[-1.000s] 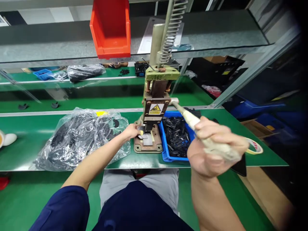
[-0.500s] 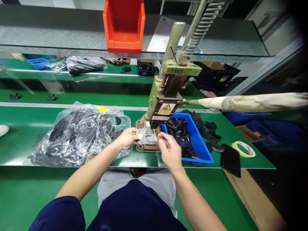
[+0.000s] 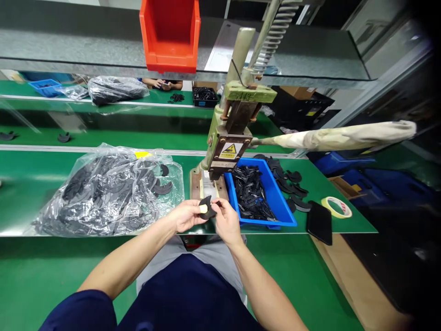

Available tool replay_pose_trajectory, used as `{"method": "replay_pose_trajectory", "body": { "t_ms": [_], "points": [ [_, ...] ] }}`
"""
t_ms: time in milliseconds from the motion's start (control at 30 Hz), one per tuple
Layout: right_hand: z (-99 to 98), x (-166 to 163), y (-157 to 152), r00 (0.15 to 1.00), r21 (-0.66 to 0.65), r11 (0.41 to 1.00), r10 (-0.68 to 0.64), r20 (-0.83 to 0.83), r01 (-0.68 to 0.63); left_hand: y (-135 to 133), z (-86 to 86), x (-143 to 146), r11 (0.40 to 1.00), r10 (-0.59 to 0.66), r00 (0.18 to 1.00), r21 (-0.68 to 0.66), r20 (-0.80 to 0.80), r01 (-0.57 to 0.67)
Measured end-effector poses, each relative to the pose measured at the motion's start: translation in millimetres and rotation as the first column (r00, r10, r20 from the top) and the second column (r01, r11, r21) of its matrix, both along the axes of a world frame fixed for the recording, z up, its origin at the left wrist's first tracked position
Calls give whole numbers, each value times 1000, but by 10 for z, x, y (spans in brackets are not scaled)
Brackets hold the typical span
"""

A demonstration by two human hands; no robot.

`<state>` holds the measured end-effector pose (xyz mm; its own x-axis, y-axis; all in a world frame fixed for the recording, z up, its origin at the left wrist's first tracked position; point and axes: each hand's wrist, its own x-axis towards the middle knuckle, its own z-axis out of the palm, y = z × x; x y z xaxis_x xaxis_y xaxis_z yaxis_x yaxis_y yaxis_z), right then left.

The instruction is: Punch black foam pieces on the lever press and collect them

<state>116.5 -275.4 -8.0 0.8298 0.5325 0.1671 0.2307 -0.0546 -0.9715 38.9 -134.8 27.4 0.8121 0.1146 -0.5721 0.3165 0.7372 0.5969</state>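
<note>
A curved black plastic piece (image 3: 207, 212) is held up in front of the press base. My left hand (image 3: 186, 217) grips its left side, the thumb wrapped in a yellow covering. At the right edge of this piece, my right hand (image 3: 227, 223) is closed in a pinch. A small dark bit shows at those fingertips, too small to name. Just behind both hands stands a green hand press (image 3: 229, 142), its ram above a pale fixture (image 3: 209, 188). A blue bin (image 3: 280, 202) of thin black parts is right of my right hand.
A clear plastic bag (image 3: 103, 197) of curved black pieces lies at left. Loose curved pieces (image 3: 285, 181), a black flat object (image 3: 319, 223) and a tape roll (image 3: 336, 207) lie at right. The press lever (image 3: 337, 138) sticks out rightward. An orange bin (image 3: 170, 62) hangs above. Another person's hands (image 3: 163, 84) show behind.
My left hand has drawn the curved piece back from the press fixture toward me and tilted it up. My right hand has moved left from beside the press to meet it. The view has shifted slightly.
</note>
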Motion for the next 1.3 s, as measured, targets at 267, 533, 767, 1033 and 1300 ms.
{"method": "replay_pose_trajectory", "body": {
  "t_ms": [267,533,767,1033,1300],
  "points": [
    [-236,130,-26,997,127,990,-56,-59,63,-168,141,-57,982,32,981,174,191,-66],
    [-59,240,-210,996,132,987,88,34,-92,-52,53,-247,376,-89,918,867,386,-328],
    [212,288,-247,973,56,983,165,158,-176,226,-20,-490,-220,-462,842,883,280,-414],
    [384,260,-17,886,-112,911,411,212,-396,297,-49,-631,-146,-502,842,939,200,-310],
    [329,343,-14,925,-176,953,285,251,-245,879,-12,-414,-75,-91,954,953,286,-293]
  ]
}}
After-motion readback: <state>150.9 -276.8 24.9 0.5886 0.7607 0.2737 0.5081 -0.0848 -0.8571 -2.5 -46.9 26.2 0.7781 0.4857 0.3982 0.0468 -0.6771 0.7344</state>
